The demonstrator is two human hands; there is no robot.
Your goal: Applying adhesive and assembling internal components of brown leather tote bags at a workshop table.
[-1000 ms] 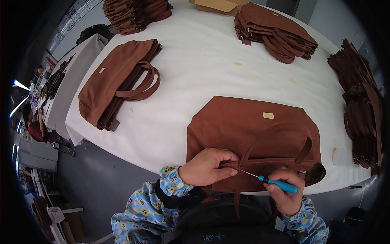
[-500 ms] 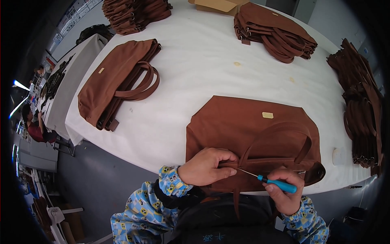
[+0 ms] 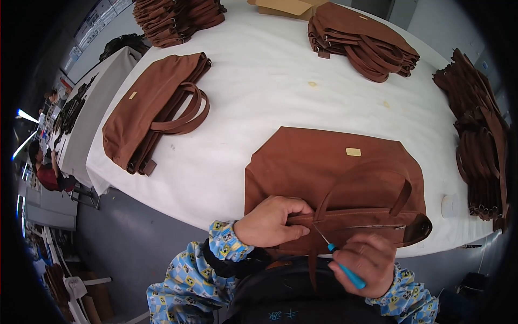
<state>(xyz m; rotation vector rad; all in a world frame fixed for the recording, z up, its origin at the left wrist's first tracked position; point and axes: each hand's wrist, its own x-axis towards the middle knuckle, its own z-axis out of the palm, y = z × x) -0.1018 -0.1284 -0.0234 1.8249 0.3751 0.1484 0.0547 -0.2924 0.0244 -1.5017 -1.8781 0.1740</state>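
A brown handbag (image 3: 329,173) lies on the white-covered table in front of me, its opening edge toward me and one handle loop arching over it. My left hand (image 3: 274,222) pinches the bag's opening edge between thumb and fingers, left of the handle's base. In my right hand (image 3: 369,263) is a small screwdriver (image 3: 349,272) with a blue handle and a thin metal shaft. The shaft slants up and left to the edge by the handle's base; its tip is too small to make out. A zipper (image 3: 372,227) shows inside the opening.
Another brown bag (image 3: 154,102) lies at the left on the white tablecloth (image 3: 243,97). Stacked bags (image 3: 367,40) lie at the far right, with more piles (image 3: 175,21) far left and along the right edge. A small white round container (image 3: 449,206) stands right of my bag.
My right hand has moved down and turned, so the screwdriver now points more steeply up toward the handle's base. My left hand keeps its pinch, and the zipper shows more fully.
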